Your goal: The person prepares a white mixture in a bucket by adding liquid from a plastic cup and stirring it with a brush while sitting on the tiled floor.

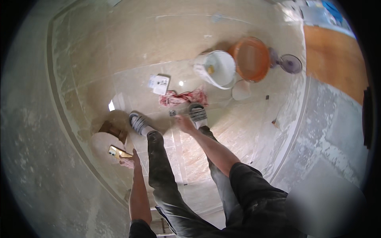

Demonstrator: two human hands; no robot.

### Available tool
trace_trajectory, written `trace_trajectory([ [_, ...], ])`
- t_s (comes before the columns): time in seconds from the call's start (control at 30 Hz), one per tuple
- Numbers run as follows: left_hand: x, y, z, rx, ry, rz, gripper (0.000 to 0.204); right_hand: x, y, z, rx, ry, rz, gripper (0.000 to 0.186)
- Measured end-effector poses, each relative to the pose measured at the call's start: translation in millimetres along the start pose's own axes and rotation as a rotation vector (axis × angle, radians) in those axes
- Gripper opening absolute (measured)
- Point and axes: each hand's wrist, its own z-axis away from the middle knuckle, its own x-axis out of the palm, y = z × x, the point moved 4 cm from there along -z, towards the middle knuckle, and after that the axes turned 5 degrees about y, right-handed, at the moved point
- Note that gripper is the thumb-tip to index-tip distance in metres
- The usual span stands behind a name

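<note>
Nearest the camera, a pale rounded shape [323, 198], blurred past naming, is seen at four o'clock. A gold phone [121, 153] is held in the left grip [129, 160] at eight o'clock, its long axis laid from ten to four. The right grip [184, 123] is blurred; whether the small dark item [172, 113] at its ten o'clock is held cannot be told. From that nearer hand, the crumpled red-and-white cloth [184, 98] is found on the floor [226, 133] at twelve o'clock, stretched from nine to three.
</note>
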Motion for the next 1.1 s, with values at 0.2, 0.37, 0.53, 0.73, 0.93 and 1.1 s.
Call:
trace_trajectory([
  [0.2,-43,154,93,0.583,-0.167,0.089,0.071,-144,106,69,0.225,0.204,0.097,0.028],
  [0.37,-17,265,173,0.923,-0.532,0.321,0.056,-173,144,96,0.373,0.365,-0.150,0.022],
  [0.53,-17,337,224,0.431,-1.049,0.653,0.071,-159,132,93,0.581,0.308,-0.671,0.029],
  [0.73,-18,390,262,0.275,-0.976,0.462,0.079,-191,124,77,0.384,0.430,-0.677,0.023],
  [0.93,50,423,276,0.189,-1.038,0.740,0.068,-244,149,42,0.361,0.547,-0.823,0.029],
  [1.1,91,416,259,0.291,-0.824,0.869,0.054,-274,161,27,0.528,0.739,-0.609,0.031],
])
